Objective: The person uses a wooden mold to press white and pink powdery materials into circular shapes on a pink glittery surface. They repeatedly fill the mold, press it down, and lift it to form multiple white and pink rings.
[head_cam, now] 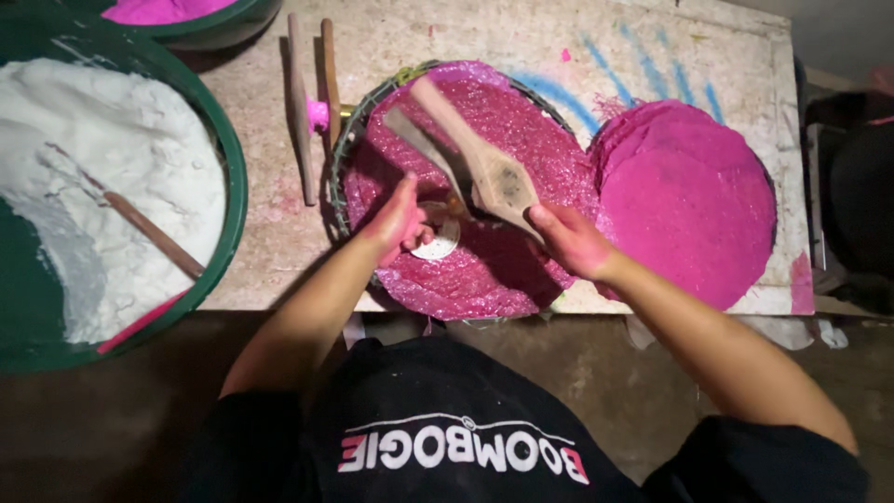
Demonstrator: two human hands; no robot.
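A round wire-rimmed frame (346,140) lies at the centre of the table (279,251), bearing a glittered disc (503,279); just right of it, touching, lies a stack of discs (689,205). Two wooden sticks (300,112) lie just left of the frame, and a large basin (233,177) containing powder (112,168) and a stick (149,233) sits at far left. A second basin (223,28) sits behind it.

A wooden paddle (484,168), flat and worn, is held tilted over a round glittery pink disc (466,186) seated in a wire ring on the table. A small white round piece (438,244) is pressed against the disc's centre.
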